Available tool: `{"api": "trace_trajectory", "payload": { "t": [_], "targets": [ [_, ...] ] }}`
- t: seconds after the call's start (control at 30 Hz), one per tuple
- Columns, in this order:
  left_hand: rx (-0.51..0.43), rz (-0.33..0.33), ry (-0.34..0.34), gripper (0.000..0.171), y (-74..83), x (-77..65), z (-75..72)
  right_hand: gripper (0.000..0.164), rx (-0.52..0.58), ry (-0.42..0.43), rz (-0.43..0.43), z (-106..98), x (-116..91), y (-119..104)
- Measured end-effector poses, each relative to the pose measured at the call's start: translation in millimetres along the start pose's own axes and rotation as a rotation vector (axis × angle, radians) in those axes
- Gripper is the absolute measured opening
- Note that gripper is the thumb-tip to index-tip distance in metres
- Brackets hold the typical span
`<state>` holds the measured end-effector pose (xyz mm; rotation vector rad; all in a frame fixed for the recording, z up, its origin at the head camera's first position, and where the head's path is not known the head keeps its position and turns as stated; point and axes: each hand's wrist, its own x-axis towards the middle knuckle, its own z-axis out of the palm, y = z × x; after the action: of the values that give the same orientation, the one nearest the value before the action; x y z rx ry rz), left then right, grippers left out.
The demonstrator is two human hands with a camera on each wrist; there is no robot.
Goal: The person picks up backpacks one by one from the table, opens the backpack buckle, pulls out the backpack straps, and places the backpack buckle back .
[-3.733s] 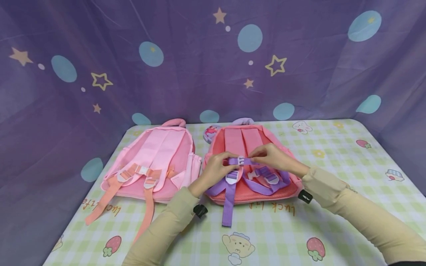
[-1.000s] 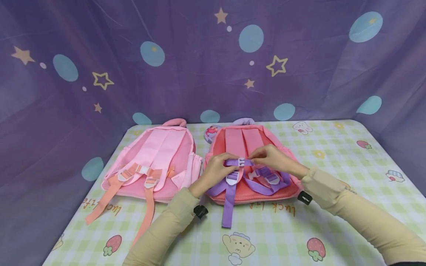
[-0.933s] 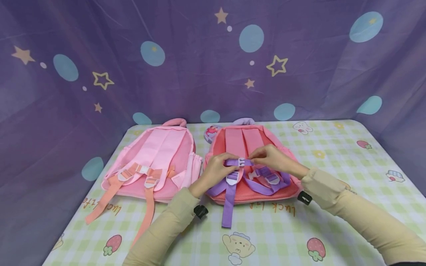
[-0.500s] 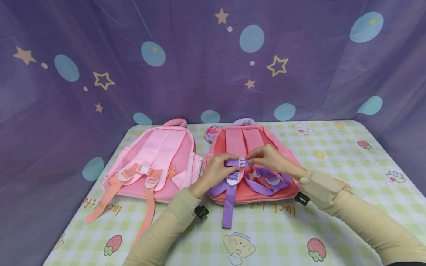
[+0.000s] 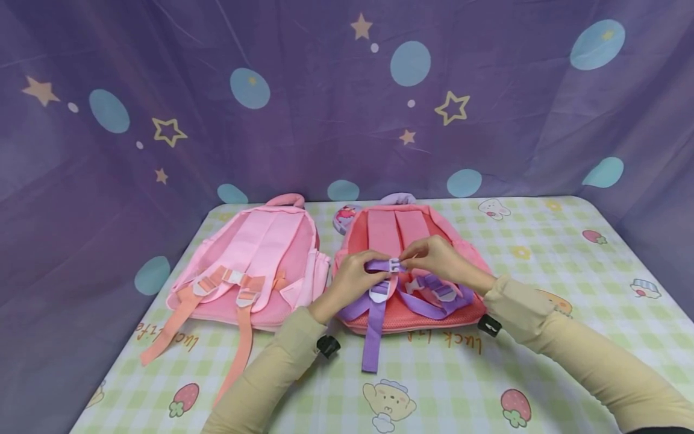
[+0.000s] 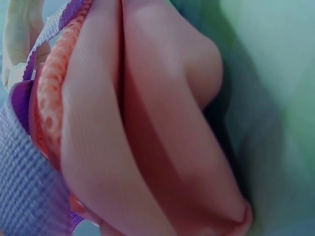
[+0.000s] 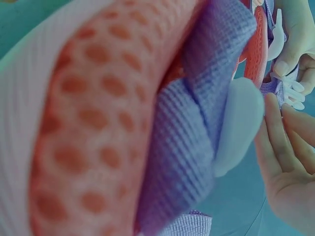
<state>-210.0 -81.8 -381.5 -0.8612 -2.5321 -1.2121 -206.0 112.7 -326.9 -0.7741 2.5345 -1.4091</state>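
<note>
Head view shows us the left hand (image 5: 349,280) and right hand (image 5: 440,260) both pinching the purple strap (image 5: 378,266), either side of its white clip (image 5: 394,265), over the right bag (image 5: 384,232). A second clip (image 5: 413,286) lies apart, just nearer and right, so we judge this fastening unfinished. Beyond, the left bag's (image 5: 245,238) buckle (image 5: 235,277) looks joined, seemingly done.

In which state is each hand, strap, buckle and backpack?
Left hand: holding purple strap
Right hand: pinching purple strap
Buckle between hands: apart from lower buckle piece
Purple strap end: lying loose
Coral backpack: lying strap side up
Pink backpack: lying strap side up
Orange strap's buckle: seemingly fastened
Orange strap ends: lying loose
</note>
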Motion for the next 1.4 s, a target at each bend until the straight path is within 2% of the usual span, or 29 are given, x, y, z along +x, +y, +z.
{"api": "trace_trajectory", "payload": {
  "t": [0.27,0.57,0.73,0.97,1.2,1.4],
  "targets": [
    [-0.005,0.0,0.003,0.027,-0.9,0.1,0.3,0.012,-0.012,0.023,-0.009,1.5,1.8,3.3],
    [-0.005,-0.003,0.0,0.027,-1.6,0.3,0.7,0.013,0.006,0.026,-0.019,7.0,9.1,33.9],
    [-0.001,-0.009,-0.002,0.027,-2.0,0.8,1.0,0.016,-0.006,0.026,-0.033,6.7,7.5,33.5],
    [0.006,0.0,-0.003,0.026,-0.8,0.3,0.0,0.017,-0.046,0.017,0.012,8.3,6.8,29.4],
    [0.002,0.003,-0.008,0.027,-1.2,0.2,-0.6,0.016,-0.052,0.038,-0.02,10.5,8.3,29.7],
    [-0.002,-0.023,-0.015,0.027,-2.2,-0.6,-0.1,0.015,-0.04,0.036,-0.003,12.3,9.8,32.4]
  ]
}}
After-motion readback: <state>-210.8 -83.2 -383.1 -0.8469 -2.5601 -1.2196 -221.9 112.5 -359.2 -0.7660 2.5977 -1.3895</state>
